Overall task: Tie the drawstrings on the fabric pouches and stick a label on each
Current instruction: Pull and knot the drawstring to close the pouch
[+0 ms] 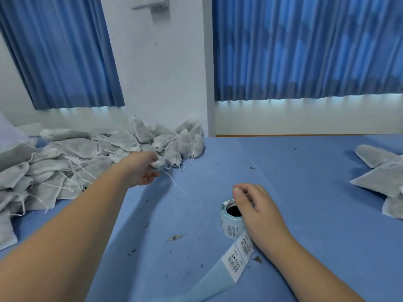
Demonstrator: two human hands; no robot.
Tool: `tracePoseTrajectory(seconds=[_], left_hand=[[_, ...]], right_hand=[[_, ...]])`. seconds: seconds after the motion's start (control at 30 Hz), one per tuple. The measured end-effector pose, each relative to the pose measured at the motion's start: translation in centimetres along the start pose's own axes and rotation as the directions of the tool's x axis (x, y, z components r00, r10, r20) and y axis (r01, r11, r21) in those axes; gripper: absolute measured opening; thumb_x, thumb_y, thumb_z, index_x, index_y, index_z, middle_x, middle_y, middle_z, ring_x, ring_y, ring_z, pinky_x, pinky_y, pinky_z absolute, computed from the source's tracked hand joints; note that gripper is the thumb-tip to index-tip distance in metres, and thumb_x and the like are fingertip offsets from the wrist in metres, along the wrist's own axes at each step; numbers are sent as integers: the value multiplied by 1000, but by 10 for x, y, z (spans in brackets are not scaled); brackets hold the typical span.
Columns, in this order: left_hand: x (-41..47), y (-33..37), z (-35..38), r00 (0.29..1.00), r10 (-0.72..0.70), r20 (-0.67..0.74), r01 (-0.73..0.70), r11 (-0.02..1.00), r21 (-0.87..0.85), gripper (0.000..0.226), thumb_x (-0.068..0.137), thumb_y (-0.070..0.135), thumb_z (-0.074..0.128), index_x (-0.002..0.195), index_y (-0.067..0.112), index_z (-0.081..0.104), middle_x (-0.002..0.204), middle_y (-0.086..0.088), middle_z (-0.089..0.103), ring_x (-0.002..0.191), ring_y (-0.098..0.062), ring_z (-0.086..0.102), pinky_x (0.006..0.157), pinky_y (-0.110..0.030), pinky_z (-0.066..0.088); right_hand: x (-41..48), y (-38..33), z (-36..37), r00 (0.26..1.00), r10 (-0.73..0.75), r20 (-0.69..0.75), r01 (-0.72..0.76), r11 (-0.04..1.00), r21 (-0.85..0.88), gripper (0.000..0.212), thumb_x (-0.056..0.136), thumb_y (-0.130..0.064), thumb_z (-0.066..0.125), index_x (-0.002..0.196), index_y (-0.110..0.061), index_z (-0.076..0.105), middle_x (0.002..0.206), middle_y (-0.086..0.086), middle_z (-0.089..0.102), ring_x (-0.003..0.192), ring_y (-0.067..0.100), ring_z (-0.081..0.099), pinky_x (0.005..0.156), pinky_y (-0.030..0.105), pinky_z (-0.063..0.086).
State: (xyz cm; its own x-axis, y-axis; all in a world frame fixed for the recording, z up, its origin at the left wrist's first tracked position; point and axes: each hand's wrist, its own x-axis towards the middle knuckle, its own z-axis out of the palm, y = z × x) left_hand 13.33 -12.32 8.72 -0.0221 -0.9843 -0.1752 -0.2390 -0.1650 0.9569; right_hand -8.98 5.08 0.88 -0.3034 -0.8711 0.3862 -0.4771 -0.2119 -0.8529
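Observation:
A large heap of grey-white fabric pouches (72,153) with loose white drawstrings covers the left and back of the blue table (283,171). My left hand (142,168) reaches to the heap's front edge, and its fingers curl round one small pouch (172,156) there. A roll of barcode labels (232,223) stands near the middle front, its backing strip (236,260) trailing toward me. My right hand (255,205) rests on top of the roll, thumb and forefinger pinched together by the roll's rim; whether they hold a label I cannot tell.
A smaller pile of flat pouches (379,175) lies at the right edge. Dry leaf crumbs (174,238) dot the cloth. Blue curtains (305,46) and a white wall stand behind the table.

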Motion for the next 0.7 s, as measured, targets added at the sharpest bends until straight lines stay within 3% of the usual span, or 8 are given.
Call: tracePoseTrajectory(seconds=[0.2,0.3,0.37,0.47,0.57,0.7], left_hand=[[-51,12,-3,992,128,15,-125,983,-131,15,93,3,52,103,4,63,86,-11,66,48,-13,60,50,-20,46],[-87,21,6,960,271,73,-260,957,-132,27,87,-11,52,92,7,72,81,-9,67,50,-9,59,50,-18,47],[-113,27,19,927,365,88,-352,927,-128,33,86,-13,53,88,13,73,72,-4,68,53,-9,59,52,-17,49],[-148,32,43,867,490,94,-475,869,-140,24,92,-3,58,87,17,71,69,1,70,56,-8,62,56,-18,47],[-176,33,71,793,598,114,-592,802,-85,17,93,9,62,87,21,72,78,2,73,60,-4,64,58,-14,47],[-202,31,105,731,668,138,-666,743,-71,14,93,13,64,86,22,73,74,8,73,62,6,63,57,-9,45]], right_hand=[[-7,-2,-3,996,-84,-36,77,985,-155,25,89,-54,42,95,-35,58,105,-18,50,99,-11,50,79,7,36],[-11,-11,-5,992,-124,-32,116,977,-176,28,93,-49,47,105,-28,60,109,-16,50,102,-5,51,78,10,34],[-13,-25,-10,985,-162,-62,152,978,-143,22,93,-44,52,106,-28,60,108,-18,50,101,-7,51,77,7,34],[-19,-57,-22,967,-208,-147,210,978,-2,12,91,-36,58,102,-31,58,106,-20,52,94,-12,53,70,7,39],[-29,-83,-36,954,-234,-190,262,955,138,15,91,-32,62,105,-28,61,108,-18,54,85,-9,57,68,5,42],[-43,-92,-55,945,-202,-256,248,954,167,16,89,-31,65,102,-34,58,104,-12,59,74,-1,61,64,7,42]])
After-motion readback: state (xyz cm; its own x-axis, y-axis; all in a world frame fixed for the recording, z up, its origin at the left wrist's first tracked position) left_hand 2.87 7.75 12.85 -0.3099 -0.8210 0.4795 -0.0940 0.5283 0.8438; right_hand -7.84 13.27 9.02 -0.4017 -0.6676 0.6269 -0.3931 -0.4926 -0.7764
